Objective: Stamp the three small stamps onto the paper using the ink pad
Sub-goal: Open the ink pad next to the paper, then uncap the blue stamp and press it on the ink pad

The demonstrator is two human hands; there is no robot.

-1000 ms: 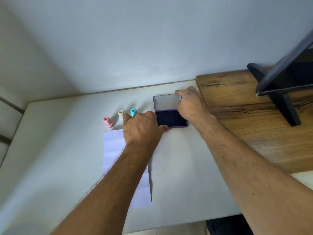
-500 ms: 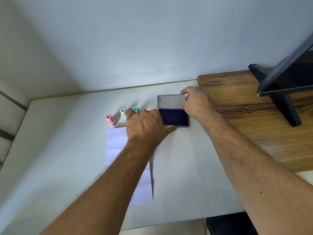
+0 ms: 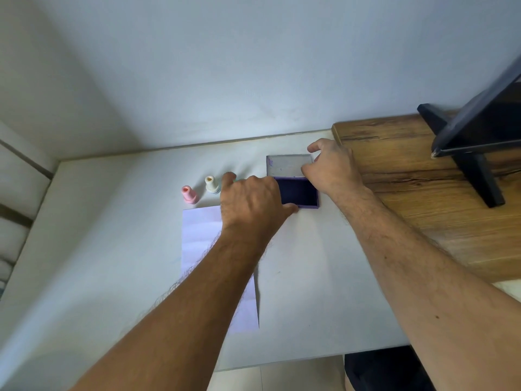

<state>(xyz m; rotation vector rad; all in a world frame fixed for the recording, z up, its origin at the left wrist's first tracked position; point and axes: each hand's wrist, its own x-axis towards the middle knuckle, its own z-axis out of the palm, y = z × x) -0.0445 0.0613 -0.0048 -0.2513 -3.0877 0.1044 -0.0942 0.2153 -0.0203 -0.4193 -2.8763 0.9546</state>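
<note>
Stamps are barely in play: the pink stamp (image 3: pixel 189 194) and the white stamp (image 3: pixel 211 184) stand upright on the table (image 3: pixel 112 249), just beyond the top edge of the paper (image 3: pixel 201 235). A third one is all but hidden behind the left hand (image 3: pixel 251 204); only a sliver of green shows, and I cannot tell whether the fingers touch it. The ink pad (image 3: pixel 298 193) lies open just right of them, its lid (image 3: pixel 287 165) folded back flat. The right hand (image 3: pixel 332 169) pinches the lid's far corner, and the left thumb rests at the pad's near edge, the other fingers curled; whether that grip holds anything I cannot tell. What shows of the paper looks blank. By my reckoning only the opening is done; all three inkings and pressings remain.
</note>
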